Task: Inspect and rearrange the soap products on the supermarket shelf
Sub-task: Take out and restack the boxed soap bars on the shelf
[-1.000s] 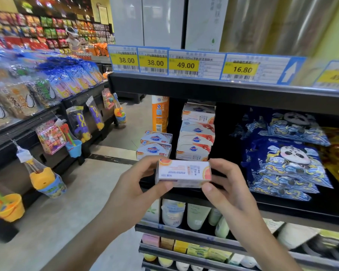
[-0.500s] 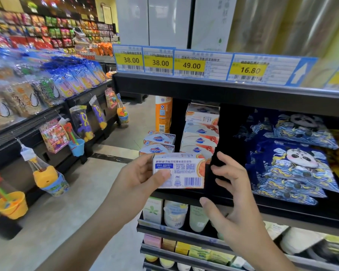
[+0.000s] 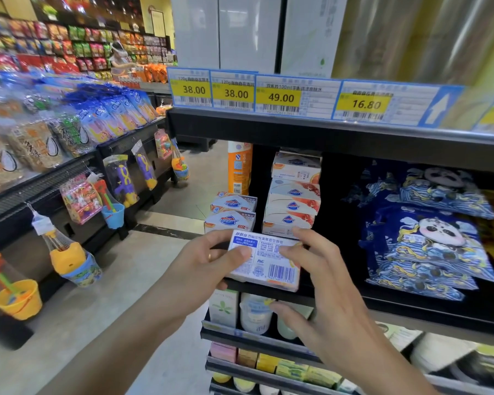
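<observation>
Head view shows one soap box [image 3: 264, 259] held up in front of the black shelf [image 3: 297, 125], just before its front edge, with its back panel turned toward the camera. That panel is white with a blue label block at the upper left, fine printed text in the middle, a small logo, and a barcode at the lower right; a strip of orange shows along the right end. The left hand [image 3: 200, 273] grips the box's left end, thumb laid across the printed face and fingers curled behind; a ring sits on one finger. The right hand [image 3: 322, 283] has its fingertips on the box's top right edge and upper face, thumb spread below and apart from the box, so it touches more than clasps.

On the shelf behind stand two stacks of the same kind of box. The near stack [image 3: 231, 213] counts two, lying with blue shield logos facing out. The tall stack [image 3: 294, 195] seems to hold five, though the lowest is partly hidden behind the fingers. One orange cylinder container [image 3: 239, 168] stands upright behind the near stack. To the right lie blue panda-print packs [image 3: 428, 238], at least four, overlapping. Four yellow price tags [image 3: 280, 97] read 38.00, 38.00, 49.00 and 16.80 along the shelf edge above.
</observation>
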### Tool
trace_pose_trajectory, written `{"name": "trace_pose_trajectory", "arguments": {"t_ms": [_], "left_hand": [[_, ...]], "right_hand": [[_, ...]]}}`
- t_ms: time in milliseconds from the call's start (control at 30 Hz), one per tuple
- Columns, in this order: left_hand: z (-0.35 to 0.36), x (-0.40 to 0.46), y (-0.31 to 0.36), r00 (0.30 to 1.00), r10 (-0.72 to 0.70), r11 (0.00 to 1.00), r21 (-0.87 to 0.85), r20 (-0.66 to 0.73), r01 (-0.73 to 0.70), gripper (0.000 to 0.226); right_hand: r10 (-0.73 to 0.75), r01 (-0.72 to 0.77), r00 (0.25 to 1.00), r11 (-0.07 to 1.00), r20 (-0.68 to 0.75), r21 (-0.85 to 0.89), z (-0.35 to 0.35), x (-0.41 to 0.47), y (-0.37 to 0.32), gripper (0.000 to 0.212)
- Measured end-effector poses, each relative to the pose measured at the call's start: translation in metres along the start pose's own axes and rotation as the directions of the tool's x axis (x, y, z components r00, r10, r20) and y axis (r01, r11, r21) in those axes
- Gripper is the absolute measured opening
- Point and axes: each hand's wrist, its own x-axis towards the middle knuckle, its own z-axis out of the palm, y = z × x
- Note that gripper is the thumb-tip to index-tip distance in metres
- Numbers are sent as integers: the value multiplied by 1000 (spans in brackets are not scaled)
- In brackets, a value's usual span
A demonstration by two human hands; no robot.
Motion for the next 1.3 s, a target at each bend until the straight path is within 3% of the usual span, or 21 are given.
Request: {"name": "trace_pose_trajectory", "arguments": {"t_ms": [100,233,533,700,833,967,1133,1300], "left_hand": [[0,2,-1,999,-30,1000,-11,-32,29,12],[-2,3,0,995,-100,994,-33,3,100,28],[-7,10,-4,964,-265,954,-140,5,263,32],[-11,0,-5,996,-80,991,-109,-26,77,26],[-12,-4,-13,990,141,989,54,-21,-140,63],[-10,-7,-21,937,345,876,341,53,-341,85],[-5,-5,-26,902,429,760,519,52,-391,85],[-10,0,-28,902,432,776,506,7,-376,80]], "right_hand": [[1,-1,1000,999,-5,-45,3,-1,2,74],[-17,14,997,999,-69,-51,4,1,6,58],[197,-152,974,935,-111,320,2,4,5,39],[356,-289,934,817,-42,499,0,4,2,38],[456,-364,890,691,14,624,1,8,1,37],[563,-436,825,578,49,690,2,13,-1,38],[682,-518,723,428,112,740,6,16,-2,44],[703,-548,698,397,141,737,10,21,-7,45]]}}
